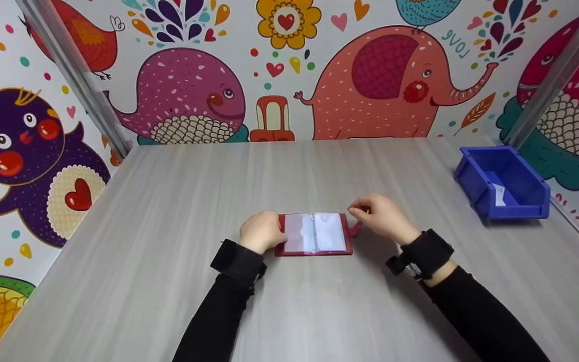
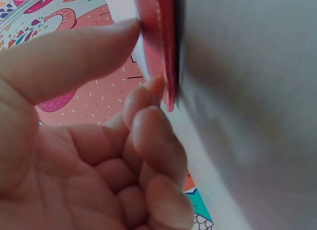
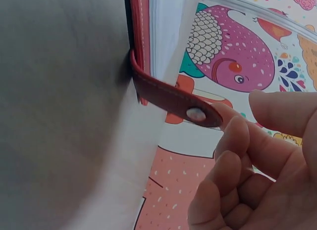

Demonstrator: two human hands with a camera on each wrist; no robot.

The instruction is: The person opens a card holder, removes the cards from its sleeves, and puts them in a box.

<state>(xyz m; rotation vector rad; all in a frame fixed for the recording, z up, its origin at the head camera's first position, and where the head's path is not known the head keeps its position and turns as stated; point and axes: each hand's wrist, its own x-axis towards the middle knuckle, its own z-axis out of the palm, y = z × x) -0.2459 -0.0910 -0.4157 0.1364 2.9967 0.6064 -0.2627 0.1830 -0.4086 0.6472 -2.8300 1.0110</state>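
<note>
A small red card holder [image 1: 348, 246] lies opened flat on the table, its clear plastic sleeves [image 1: 299, 234] showing on both sides. My left hand [image 1: 262, 231] pinches its left edge: in the left wrist view the thumb lies on the inner side of the red cover [image 2: 157, 47], fingertips at the rim. At the right edge, a strap [image 3: 168, 96] with a round metal snap [image 3: 196, 114] sticks out. My right hand [image 1: 382, 216] is at the strap's tip; its index finger touches the end, while the thumb stands apart from it.
A blue plastic bin [image 1: 520, 211] with a white paper piece [image 1: 498, 195] inside stands at the table's right side. Patterned wall panels [image 1: 279, 75] with cartoon animals border the grey table [image 1: 194, 186]. Black bands [image 1: 239, 264] with cameras sit on both wrists.
</note>
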